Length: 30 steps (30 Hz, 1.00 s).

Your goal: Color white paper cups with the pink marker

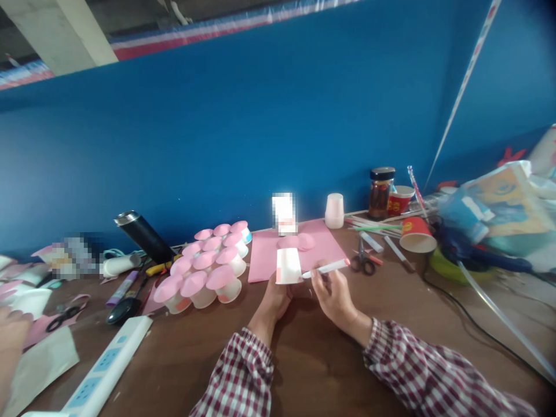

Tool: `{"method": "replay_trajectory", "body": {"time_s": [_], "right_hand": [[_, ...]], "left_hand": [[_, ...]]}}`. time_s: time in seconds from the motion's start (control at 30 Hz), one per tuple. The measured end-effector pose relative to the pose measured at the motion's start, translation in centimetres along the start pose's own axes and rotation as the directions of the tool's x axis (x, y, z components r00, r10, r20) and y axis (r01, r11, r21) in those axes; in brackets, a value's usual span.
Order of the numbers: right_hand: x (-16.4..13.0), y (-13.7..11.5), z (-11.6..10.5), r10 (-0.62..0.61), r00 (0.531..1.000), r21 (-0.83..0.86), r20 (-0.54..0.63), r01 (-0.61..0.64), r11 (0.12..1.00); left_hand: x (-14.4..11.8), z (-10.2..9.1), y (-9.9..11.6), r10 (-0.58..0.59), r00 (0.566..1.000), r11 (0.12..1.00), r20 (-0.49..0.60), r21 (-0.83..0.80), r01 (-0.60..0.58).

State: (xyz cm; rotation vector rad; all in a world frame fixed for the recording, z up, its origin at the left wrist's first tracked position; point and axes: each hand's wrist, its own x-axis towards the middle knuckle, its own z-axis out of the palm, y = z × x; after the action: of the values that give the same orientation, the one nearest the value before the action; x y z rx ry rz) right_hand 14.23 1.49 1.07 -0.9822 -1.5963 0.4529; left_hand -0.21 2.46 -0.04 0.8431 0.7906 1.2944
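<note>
My left hand grips a white paper cup from below and behind, with its wider end down. In my right hand is a white marker with a red end, its tip close to the cup's lower right edge; whether it touches I cannot tell. Behind the cup lies a pink sheet, with pink paper discs on it. To the left stand several upturned cups topped with pink paper cones.
A stack of paper cups, scissors, a red cup and a brown jar stand or lie to the right. On the left are a power strip, a black flask and another person's hand.
</note>
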Motion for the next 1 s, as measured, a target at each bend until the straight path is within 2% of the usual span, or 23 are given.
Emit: {"method": "replay_trajectory", "body": {"time_s": [0.4,0.7,0.9,1.0], "right_hand": [[0.12,-0.27,-0.08,0.002,1.0,0.008,0.0,-0.002,1.0],[0.01,-0.01,0.33,0.078,0.997,0.103,0.028,-0.081,0.991],[0.23,0.07,0.35,0.127,0.991,0.219,-0.05,-0.113,0.969],[0.36,0.17,0.29,0.104,0.994,0.231,-0.039,-0.092,0.969]], "left_hand": [[0.03,-0.31,-0.1,-0.006,1.0,1.0,0.015,-0.029,0.007],[0.19,-0.49,-0.15,-0.001,1.0,0.995,0.023,-0.098,0.003],[0.08,-0.23,0.04,-0.065,0.997,0.985,0.039,-0.155,0.07],[-0.17,0.0,0.26,-0.127,0.989,0.977,0.08,-0.164,0.139]]}}
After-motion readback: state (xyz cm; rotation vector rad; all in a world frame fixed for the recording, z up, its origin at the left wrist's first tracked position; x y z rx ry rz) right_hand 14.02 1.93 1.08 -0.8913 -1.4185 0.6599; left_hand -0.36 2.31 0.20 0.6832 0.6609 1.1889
